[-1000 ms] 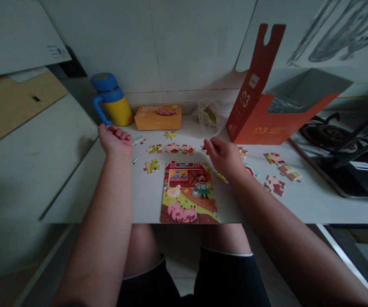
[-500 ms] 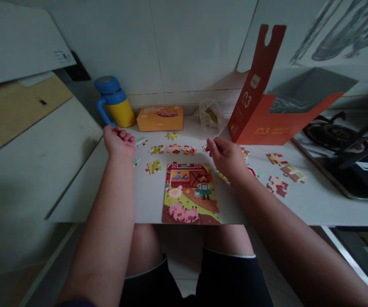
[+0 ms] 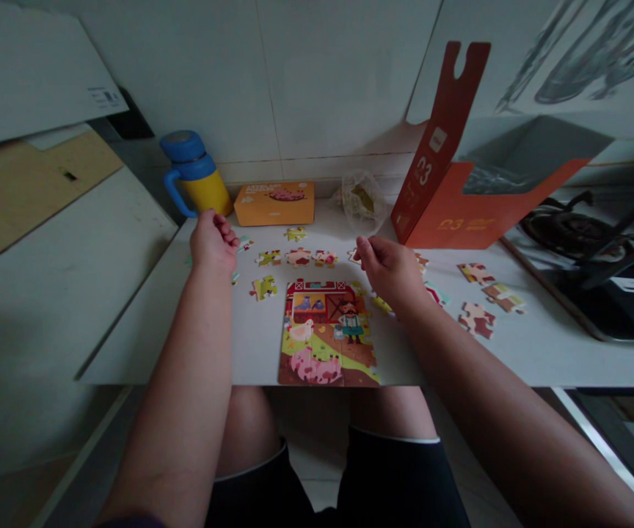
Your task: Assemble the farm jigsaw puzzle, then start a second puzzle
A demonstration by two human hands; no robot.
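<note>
My left hand (image 3: 215, 240) is held over the left of the table with its fingers curled. Its palm side is mostly hidden, and I cannot make out anything in it. A teal and white puzzle piece (image 3: 245, 244) lies just beyond its fingertips. My right hand (image 3: 390, 268) is closed, thumb against the fingers, over pieces right of centre; a pale piece (image 3: 353, 255) shows beside its thumb. Between my forearms lies a partly joined farm jigsaw puzzle (image 3: 325, 337) with a pig, a hen and a farmer. Loose pieces include a green one (image 3: 264, 288) and a pink one (image 3: 298, 257).
Along the wall stand a blue and yellow flask (image 3: 201, 180), an orange puzzle box (image 3: 274, 205), a clear plastic bag (image 3: 362, 202) and a tall open orange carton (image 3: 476, 216). Several pieces (image 3: 478, 320) lie at right, near a black stove (image 3: 614, 308). Boards (image 3: 31, 213) lean at left.
My left hand has shifted slightly right and turned, its fingers now pointing more to the right. My right hand and the joined jigsaw have stayed in place.
</note>
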